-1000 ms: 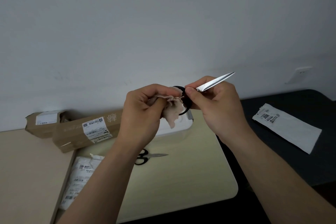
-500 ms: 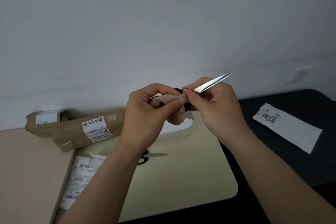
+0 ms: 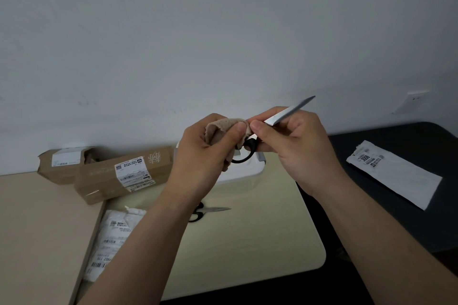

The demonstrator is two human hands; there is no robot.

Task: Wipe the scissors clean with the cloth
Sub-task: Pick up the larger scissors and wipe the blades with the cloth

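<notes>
In front of me, raised above the table, my right hand (image 3: 295, 141) pinches a pair of scissors (image 3: 285, 113) by the base of the blades, with the silver tip pointing up and right. The black handle loop hangs below between both hands. My left hand (image 3: 203, 148) pinches a small beige cloth (image 3: 220, 129) and presses it against the scissors near the handle. Part of the handle is hidden by the cloth and fingers.
A second pair of black-handled scissors (image 3: 210, 211) lies on the pale tabletop (image 3: 260, 242). Two cardboard boxes (image 3: 124, 173) sit at the back left, a white mail bag (image 3: 111, 238) at the left, a white lidded container (image 3: 245, 173) behind my hands, a white envelope (image 3: 394, 173) on the dark surface at the right.
My left hand has slid the cloth upward along the handle toward my right thumb. The lower handle loop now shows beneath the cloth. The scissors have barely moved.
</notes>
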